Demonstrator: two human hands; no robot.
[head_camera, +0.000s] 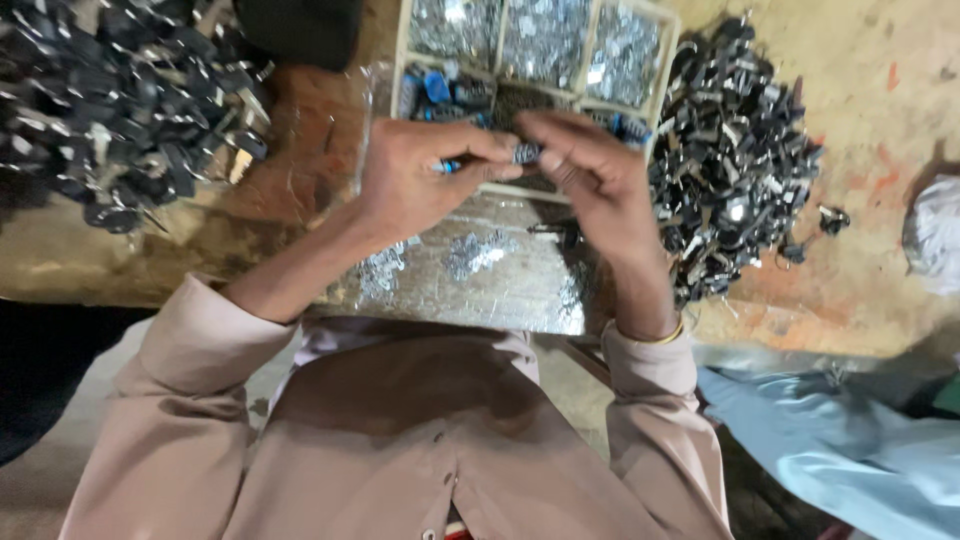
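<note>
Small dark metal part (526, 153), blurred, between hands

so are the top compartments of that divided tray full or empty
Full. The three upper compartments of the cream tray are heaped with small shiny metal parts, hiding their floors. The lower compartments hold blue and dark pieces, partly hidden behind the hands.

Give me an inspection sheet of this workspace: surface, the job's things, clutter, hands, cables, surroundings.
Surface: worn brown workbench with a shiny metal plate before the person.
Job's things: small dark metal part pinched between both hands; blue-tipped piece under the left hand.
Clutter: divided tray of silvery and blue bits; piles of black metal parts at right and at left; loose silvery scraps.
Hands: left hand and right hand meet at the part.
Cables: nothing seen.
Surroundings: pale blue cloth.
</note>
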